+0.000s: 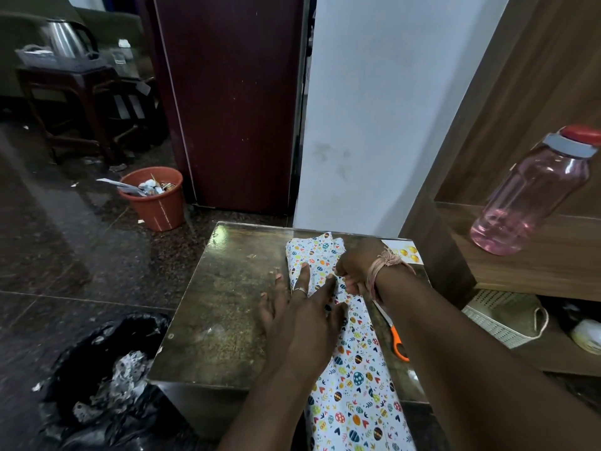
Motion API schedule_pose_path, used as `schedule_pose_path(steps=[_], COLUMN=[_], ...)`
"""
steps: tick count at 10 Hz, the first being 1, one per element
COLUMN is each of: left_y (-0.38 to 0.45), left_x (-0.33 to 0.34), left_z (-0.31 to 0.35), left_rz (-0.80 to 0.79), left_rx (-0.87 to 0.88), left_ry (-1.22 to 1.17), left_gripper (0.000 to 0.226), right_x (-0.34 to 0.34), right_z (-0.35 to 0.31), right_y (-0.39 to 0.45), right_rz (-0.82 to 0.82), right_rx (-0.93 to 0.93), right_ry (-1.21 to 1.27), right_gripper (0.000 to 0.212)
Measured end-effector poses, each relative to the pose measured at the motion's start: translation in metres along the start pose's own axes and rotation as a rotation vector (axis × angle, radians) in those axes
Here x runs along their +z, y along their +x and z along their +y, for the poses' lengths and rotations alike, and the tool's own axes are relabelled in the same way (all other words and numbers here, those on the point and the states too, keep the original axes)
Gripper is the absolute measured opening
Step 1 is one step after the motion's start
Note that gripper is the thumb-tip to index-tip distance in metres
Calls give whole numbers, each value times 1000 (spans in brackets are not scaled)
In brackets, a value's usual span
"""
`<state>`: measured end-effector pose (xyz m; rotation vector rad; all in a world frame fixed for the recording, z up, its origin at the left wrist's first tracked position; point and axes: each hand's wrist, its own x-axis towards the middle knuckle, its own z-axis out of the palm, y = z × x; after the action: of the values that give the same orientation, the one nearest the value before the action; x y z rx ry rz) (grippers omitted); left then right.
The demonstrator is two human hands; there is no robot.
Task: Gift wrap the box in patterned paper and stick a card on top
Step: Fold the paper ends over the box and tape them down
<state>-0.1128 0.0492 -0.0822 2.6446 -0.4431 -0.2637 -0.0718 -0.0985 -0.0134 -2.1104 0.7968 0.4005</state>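
item: patterned paper (354,379), white with coloured eggs and hearts, lying along the right half of the surface (221,307) and hanging over its near edge; the far end is bunched into folds at about the middle of the surface's right side, so the box under it cannot be seen. item: your left hand (302,317), laid flat with fingers (304,275) spread, the ring finger and forefinger pressing on the paper's folded part, the other fingertips touching the bare surface just left of it. item: your right hand (357,266), thread band at the wrist, fingers curled and pinching a fold of the paper just beside the left forefinger. item: card (406,253), white with yellow shapes, at the far right corner of the surface, partly hidden by your right wrist. item: scissors (398,345), orange handle, on the surface's right edge, just beside the paper and partly under your right forearm. item: pink bottle (533,193) with red cap, on the wooden shelf to the right. item: white basket (507,320) under that shelf. item: orange bin (156,196) on the floor beyond the surface, holding scraps. item: black bag (107,382) on the floor at near left.
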Motion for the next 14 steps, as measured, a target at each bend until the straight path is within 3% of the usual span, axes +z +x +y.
schedule_pose_path(steps=[2,3,4,6,7,8,9,10,12,13,14], left_y=[9,10,8,7,9,8,5,0,-24,-34,-39], left_x=[11,13,11,14,21,22,13,3,-10,-25,-29], left_z=[-4,-4,-3,-5,-7,-4,-5,-5,-1,2,-3], left_rz=[51,50,26,-12,69,78,31,10,-92,-61,-53], left_rx=[78,108,108,118,172,75,-77,-158,-245,-261,-292], left_ry=[-19,-65,-110,-252,-431,-646,-830,-924,-1182,-1392,-1414], left_gripper=[53,53,52,52,50,58,63,55,48,42,35], right_x=[-1,-6,-7,4,14,34,45,50,55,59,55], right_z=[3,8,23,39,54,77,93,109,131,135,128], right_y=[20,31,38,26,8,-21,-53,-73,-82,-70,-68], right_rz=[-67,-100,-101,113,301,428,446,375,205,165,87], right_rx=[199,243,236,109,-24,-89,-134,-191,-269,-265,-240], right_ry=[89,50,189,563,403,333,307,323,579,814,1167], right_gripper=[29,28,26,25,19,30,26,15,13,17,26])
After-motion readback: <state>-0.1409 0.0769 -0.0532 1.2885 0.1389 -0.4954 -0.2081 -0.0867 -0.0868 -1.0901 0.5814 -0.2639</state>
